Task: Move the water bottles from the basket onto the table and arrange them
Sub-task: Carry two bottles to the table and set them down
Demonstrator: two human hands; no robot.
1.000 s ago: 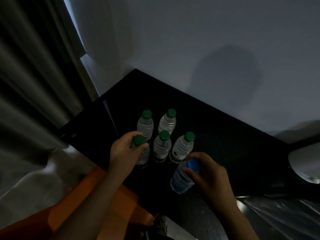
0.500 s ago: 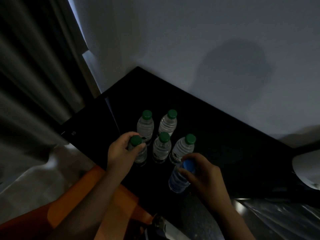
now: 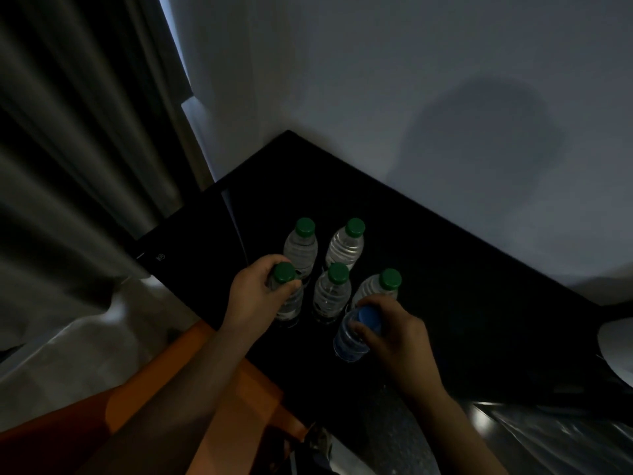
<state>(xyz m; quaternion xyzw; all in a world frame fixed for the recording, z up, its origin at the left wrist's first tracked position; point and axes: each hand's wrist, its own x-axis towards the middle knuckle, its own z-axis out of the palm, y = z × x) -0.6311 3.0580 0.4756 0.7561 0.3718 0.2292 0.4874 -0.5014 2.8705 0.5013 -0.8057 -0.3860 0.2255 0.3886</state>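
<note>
The room is dim, so many details are hard to read. The black table (image 3: 462, 286) is so dark that the bases of the bottles almost melt into it, and the printed labels cannot be read. At the right edge a pale rounded object (image 3: 616, 351) is cut off by the frame, and below it a crinkled transparent plastic sheet (image 3: 555, 437) is only partly seen. The orange surface (image 3: 144, 406) at the lower left is covered in part by the left forearm; it may be the basket, but I cannot tell.

Six clear plastic water bottles stand upright on the table: five with green caps and one with a blue cap. Four green-capped ones are free: the rear left bottle (image 3: 300, 248), the rear right bottle (image 3: 346, 246), the middle bottle (image 3: 331, 293) and the right bottle (image 3: 378, 291) (its lower part is hidden behind the right hand). They stand close together in two short rows.

The left hand (image 3: 251, 296) is closed around the neck of the fifth green-capped bottle (image 3: 287, 299), just beside the middle bottle. The right hand (image 3: 394, 334) has its fingers wrapped around the top of the blue-capped bottle (image 3: 352, 337), which stands nearest the person, just in front of the right bottle.

Behind the table is a plain grey wall (image 3: 376, 80) with a round shadow on it, and a dark pleated curtain (image 3: 68, 149) hangs at the left.
</note>
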